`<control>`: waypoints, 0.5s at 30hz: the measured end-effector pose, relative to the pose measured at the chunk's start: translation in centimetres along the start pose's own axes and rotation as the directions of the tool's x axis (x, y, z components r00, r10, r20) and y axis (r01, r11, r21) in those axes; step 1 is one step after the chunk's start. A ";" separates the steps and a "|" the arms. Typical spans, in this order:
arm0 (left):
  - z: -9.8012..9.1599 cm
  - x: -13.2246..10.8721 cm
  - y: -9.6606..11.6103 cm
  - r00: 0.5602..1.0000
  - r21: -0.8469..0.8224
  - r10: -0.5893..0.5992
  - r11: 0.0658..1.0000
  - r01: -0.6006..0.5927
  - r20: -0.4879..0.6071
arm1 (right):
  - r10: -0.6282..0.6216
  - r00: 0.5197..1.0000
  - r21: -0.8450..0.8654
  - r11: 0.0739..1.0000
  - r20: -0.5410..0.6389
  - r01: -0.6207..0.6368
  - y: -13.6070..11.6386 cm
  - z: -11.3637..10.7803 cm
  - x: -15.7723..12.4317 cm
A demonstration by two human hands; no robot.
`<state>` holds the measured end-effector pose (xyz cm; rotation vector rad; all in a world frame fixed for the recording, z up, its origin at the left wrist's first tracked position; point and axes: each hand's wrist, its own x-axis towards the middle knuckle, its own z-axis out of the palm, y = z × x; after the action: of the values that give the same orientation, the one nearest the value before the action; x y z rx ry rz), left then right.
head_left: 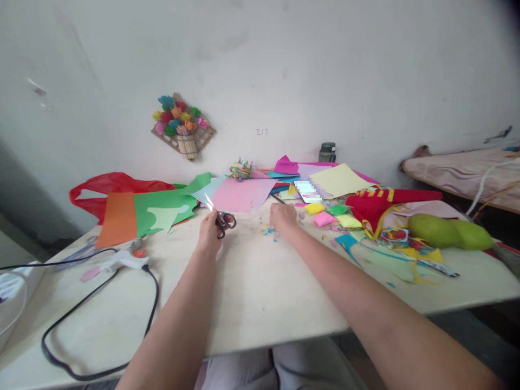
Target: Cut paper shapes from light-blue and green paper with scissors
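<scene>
My left hand (209, 234) is closed around a pair of scissors (222, 219) with dark handles, their blades pointing up and left over the table (252, 303). My right hand (283, 215) rests knuckles-up on the table, fingers curled down onto tiny paper scraps (268, 232); what it pinches, if anything, is hidden. A pink paper sheet (239, 195) lies just beyond both hands.
Orange (119, 219) and green paper (162, 208) lie at the left, with a red plastic bag (108, 187) behind. A white glue gun (124, 262) with a black cord sits front left. Coloured pieces, red fabric (379, 206), a yellow sheet (339, 180) and green fruit (447, 232) fill the right.
</scene>
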<state>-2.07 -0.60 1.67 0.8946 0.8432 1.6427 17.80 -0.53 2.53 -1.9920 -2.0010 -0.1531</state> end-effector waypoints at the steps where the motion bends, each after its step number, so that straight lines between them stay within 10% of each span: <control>1: 0.3 -0.1 -0.1 1.000 0.000 -0.014 1.000 0.014 0.017 | 0.050 0.999 -0.006 0.999 0.010 -0.050 1.2 -0.2 0.6; 4: 1.4 -0.4 -0.8 0.994 0.007 -0.073 0.997 0.072 0.086 | 0.194 0.964 0.037 0.978 0.181 -0.204 4.1 -0.2 2.5; 15: 3.9 -0.5 -2.8 0.932 0.255 -0.267 0.945 0.204 0.244 | 0.022 0.922 0.110 0.991 0.386 -0.070 4.7 -1.5 4.0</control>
<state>2.66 -0.17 1.03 1.1045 0.9146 1.1946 22.77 2.94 4.42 -2.1137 -2.1232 0.3937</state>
